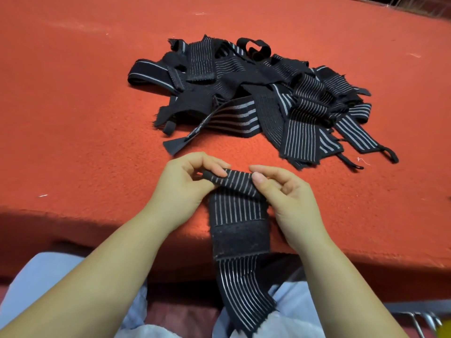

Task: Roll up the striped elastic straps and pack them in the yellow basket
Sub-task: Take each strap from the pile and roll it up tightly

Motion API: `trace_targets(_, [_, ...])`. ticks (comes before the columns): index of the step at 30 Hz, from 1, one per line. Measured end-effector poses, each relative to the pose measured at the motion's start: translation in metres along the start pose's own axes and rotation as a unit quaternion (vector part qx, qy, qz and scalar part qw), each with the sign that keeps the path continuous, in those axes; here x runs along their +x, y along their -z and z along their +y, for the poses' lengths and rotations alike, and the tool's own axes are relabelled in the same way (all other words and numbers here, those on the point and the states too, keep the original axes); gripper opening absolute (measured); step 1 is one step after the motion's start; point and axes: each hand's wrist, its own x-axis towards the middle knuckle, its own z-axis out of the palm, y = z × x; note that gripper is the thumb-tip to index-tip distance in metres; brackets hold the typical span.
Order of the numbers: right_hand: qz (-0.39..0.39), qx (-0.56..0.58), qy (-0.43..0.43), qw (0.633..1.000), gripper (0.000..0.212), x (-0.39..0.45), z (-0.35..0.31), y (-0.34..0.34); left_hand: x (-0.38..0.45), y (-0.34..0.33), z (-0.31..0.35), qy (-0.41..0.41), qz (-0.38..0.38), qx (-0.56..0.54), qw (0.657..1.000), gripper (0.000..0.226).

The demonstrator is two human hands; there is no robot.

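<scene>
Strap in hand: black elastic strap with thin white lengthwise stripes, its far end folded over into the start of a roll, lying across the near edge of the table and hanging down over the person's lap.
Strap detail: plain black fuzzy patch crosses the strap's width just at the table edge; the free striped end drapes between the knees.
Left hand: left hand pinches the left end of the small roll between thumb and curled fingers.
Right hand: right hand pinches the right end of the roll, thumb on top of the stripes; both hands are close together, clamped on the same strap.
Lap: pale blue trousers below the forearms.
Table: red felt-covered tabletop.
Pile: loose heap of black striped elastic straps farther back, apart from the hands.
Bottom right corner: small yellow patch, possibly the basket, too little showing to tell.
</scene>
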Motion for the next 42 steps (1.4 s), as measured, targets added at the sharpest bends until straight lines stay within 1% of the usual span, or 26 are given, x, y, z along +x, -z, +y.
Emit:
trace_targets(1, [-0.006, 0.012, 0.003, 1.0, 0.026, 0.0001, 0.0011, 0.0017, -0.0001, -0.0001, -0.0005, -0.004, -0.002, 0.005, 1.0, 0.046])
trace_targets(3, [-0.024, 0.025, 0.011, 0.999, 0.037, 0.0003, 0.0028, 0.0055, -0.0005, -0.0003, -0.0005, -0.01, -0.006, 0.013, 1.0, 0.049])
trace_targets(5, [-0.039, 0.026, 0.016, 0.999, 0.052, 0.0001, 0.0036, 0.0074, -0.0015, -0.0011, 0.0009, -0.018, -0.006, 0.021, 1.0, 0.044])
trace_targets(8, [-0.042, 0.021, 0.016, 0.999, 0.059, -0.0003, 0.003, 0.007, -0.0018, -0.0018, 0.0018, -0.021, 0.005, 0.031, 0.999, 0.042])
trace_targets(10, [-0.048, 0.01, 0.022, 0.999, 0.056, 0.0001, 0.0037, 0.0088, -0.0004, 0.0004, -0.0007, -0.017, 0.013, 0.025, 0.999, 0.049])
trace_targets(12, [-0.049, -0.011, 0.042, 0.998, 0.042, 0.0, 0.0029, 0.0095, 0.0008, 0.0022, -0.0025, -0.015, 0.014, 0.024, 0.999, 0.052])
trace_targets(13, [-0.044, -0.019, 0.052, 0.998, 0.033, 0.0004, 0.0034, 0.0094, 0.0005, 0.0019, -0.0021, -0.013, 0.012, 0.022, 1.0, 0.051])
trace_targets(15, [-0.027, -0.019, 0.049, 0.998, 0.013, 0.0012, 0.0039, 0.0072, -0.0005, 0.0003, 0.0003, -0.002, 0.004, 0.002, 1.0, 0.043])
trace_targets(16, [-0.015, -0.017, 0.041, 0.999, 0.01, 0.0013, 0.004, 0.0059, -0.0008, -0.0007, 0.0019, 0.002, -0.008, -0.012, 1.0, 0.036])
trace_targets(18, [0.012, -0.011, 0.027, 0.999, 0.033, 0.0022, 0.0055, 0.005, -0.0015, -0.0023, 0.0042, 0.007, -0.034, -0.031, 0.999, 0.026])
trace_targets(19, [0.017, -0.013, 0.027, 0.999, 0.037, 0.0027, 0.0061, 0.0053, -0.0017, -0.0026, 0.0048, 0.009, -0.043, -0.037, 0.998, 0.023])
trace_targets(20, [0.02, -0.011, 0.029, 0.999, 0.034, 0.0026, 0.0057, 0.0052, -0.0015, -0.0025, 0.005, 0.012, -0.048, -0.043, 0.998, 0.021])
trace_targets(21, [0.011, -0.004, 0.035, 0.999, 0.026, 0.0028, 0.006, 0.0052, -0.0013, -0.0023, 0.0051, 0.018, -0.047, -0.051, 0.997, 0.019])
trace_targets(22, [-0.002, 0.002, 0.037, 0.999, 0.023, 0.0031, 0.0064, 0.0057, -0.0015, -0.0019, 0.0047, 0.026, -0.043, -0.061, 0.997, 0.017])
trace_targets(24, [-0.028, -0.004, 0.047, 0.998, 0.034, 0.003, 0.0082, 0.0071, -0.0013, -0.002, 0.0041, 0.037, -0.039, -0.07, 0.996, 0.016])
trace_targets(25, [-0.031, -0.011, 0.052, 0.998, 0.031, 0.0034, 0.0096, 0.0076, -0.0012, -0.0016, 0.0039, 0.036, -0.041, -0.068, 0.996, 0.015])
trace_targets(27, [-0.028, -0.01, 0.052, 0.998, 0.017, 0.0026, 0.0092, 0.0063, -0.001, -0.0009, 0.0028, 0.034, -0.047, -0.07, 0.996, 0.012])
trace_targets(29, [-0.022, -0.014, 0.045, 0.999, 0.02, 0.0025, 0.0104, 0.0055, -0.0004, -0.0004, 0.0026, 0.033, -0.058, -0.076, 0.995, 0.011])
trace_targets(32, [-0.029, -0.028, 0.036, 0.999, 0.024, 0.0016, 0.0091, 0.0036, 0.0002, -0.0005, 0.0014, 0.023, -0.066, -0.074, 0.995, 0.017])
trace_targets(36, [-0.031, -0.029, 0.022, 0.999, 0.033, 0.0013, 0.0072, 0.002, 0.0003, -0.0005, -0.0014, 0.011, -0.059, -0.052, 0.997, 0.015])
trace_targets(40, [-0.009, -0.034, 0.016, 0.999, 0.027, 0.0027, 0.0066, 0.0011, 0.0, -0.0029, -0.0041, -0.009, -0.039, -0.022, 0.999, 0.019])
trace_targets(42, [0.002, -0.032, 0.012, 0.999, 0.026, 0.0028, 0.0051, 0.0007, -0.0002, -0.0038, -0.0038, -0.013, -0.033, -0.023, 0.999, 0.016])
